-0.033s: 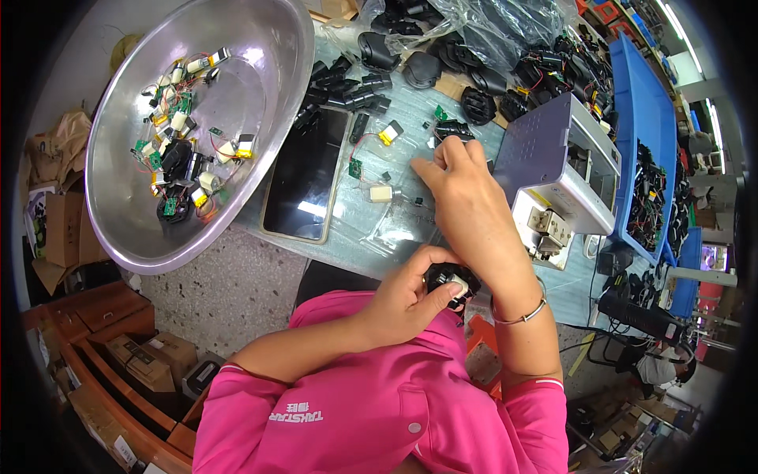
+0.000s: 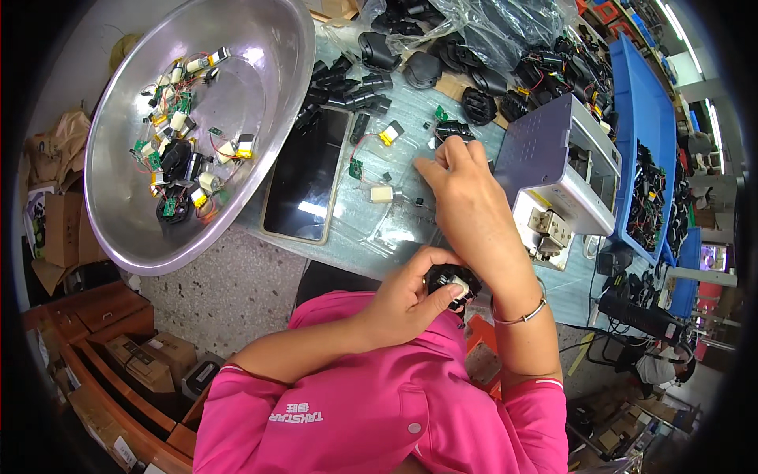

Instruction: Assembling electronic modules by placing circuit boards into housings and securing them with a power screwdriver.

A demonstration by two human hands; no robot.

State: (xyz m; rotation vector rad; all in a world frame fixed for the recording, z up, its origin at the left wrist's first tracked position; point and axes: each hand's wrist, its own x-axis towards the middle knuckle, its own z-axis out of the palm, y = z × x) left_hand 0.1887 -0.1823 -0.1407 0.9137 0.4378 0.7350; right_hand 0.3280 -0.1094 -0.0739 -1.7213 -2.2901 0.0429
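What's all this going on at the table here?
Someone in a pink shirt is handling small parts. The left hand holds a round black part close to the body. The right hand is over the table, its fingers bent; whether they hold anything is hidden. Nearby lie a dark-screened device and a green circuit board; a metal basin holds more loose parts.

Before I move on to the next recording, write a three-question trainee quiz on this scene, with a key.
1. Which hand grips the rounded black plastic part?
2. True or false: the oval silver metal basin contains small green circuit boards.
3. Complete: the long rectangular plastic tray to the right of the purple-grey metal machine is coloured ____.

Key:
1. The left hand.
2. True.
3. Blue.
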